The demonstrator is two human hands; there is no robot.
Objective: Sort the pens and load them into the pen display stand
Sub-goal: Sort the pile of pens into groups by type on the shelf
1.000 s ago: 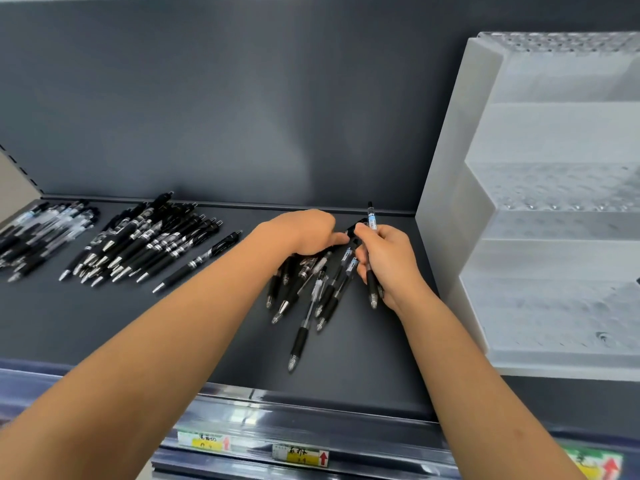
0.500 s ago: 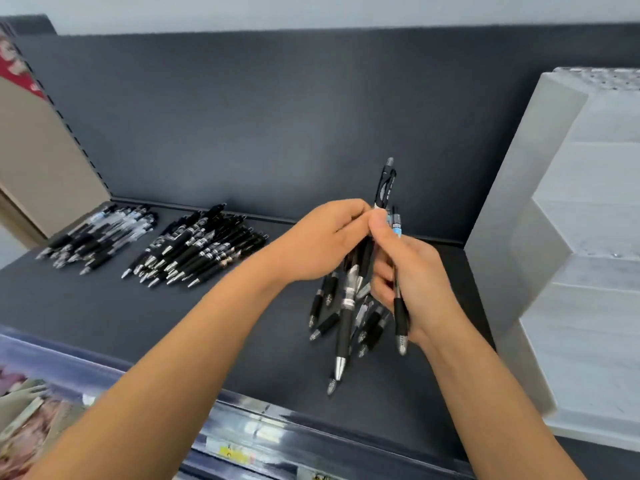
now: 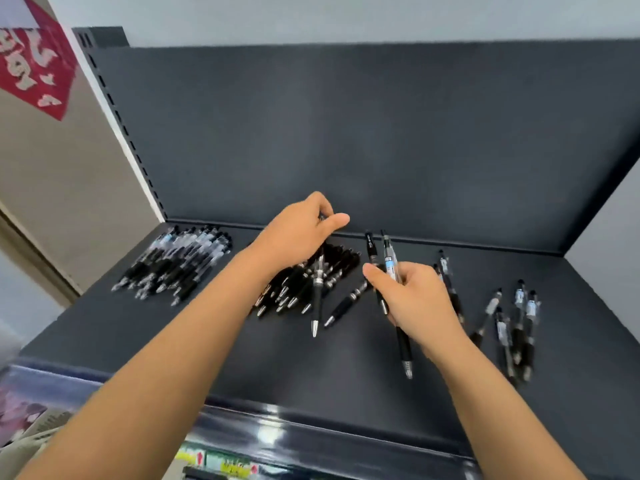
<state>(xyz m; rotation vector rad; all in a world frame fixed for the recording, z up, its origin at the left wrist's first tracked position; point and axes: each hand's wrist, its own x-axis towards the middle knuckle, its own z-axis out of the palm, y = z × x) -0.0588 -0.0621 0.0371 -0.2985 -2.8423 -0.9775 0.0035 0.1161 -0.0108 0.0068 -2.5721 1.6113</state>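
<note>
**Q:** Where are the held pens?
**A:** The right hand (image 3: 419, 303) has its grip clamped on a black plastic pen (image 3: 370, 245) and a clear-barrelled pen (image 3: 390, 261), mid-way along the dark grey shelf (image 3: 138, 341). The left hand (image 3: 294, 237) has its grip pinched on a silver-tipped black pen (image 3: 317, 292), tip down.

**Q:** And the rest?
**A:** The black pen pile (image 3: 339, 261) lies under the left hand. The clear pen pile (image 3: 180, 261) is near the back left corner. The loose pens (image 3: 516, 317) lie toward the right edge.

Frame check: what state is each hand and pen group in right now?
Left hand: pinches one black silver-tipped pen, tip down.
Right hand: grips two pens, one black, one clear-barrelled.
Clear-barrelled pen pile: lying on dark shelf.
Black pen pile: lying mid-shelf.
Scattered pens: lying at right.
</note>
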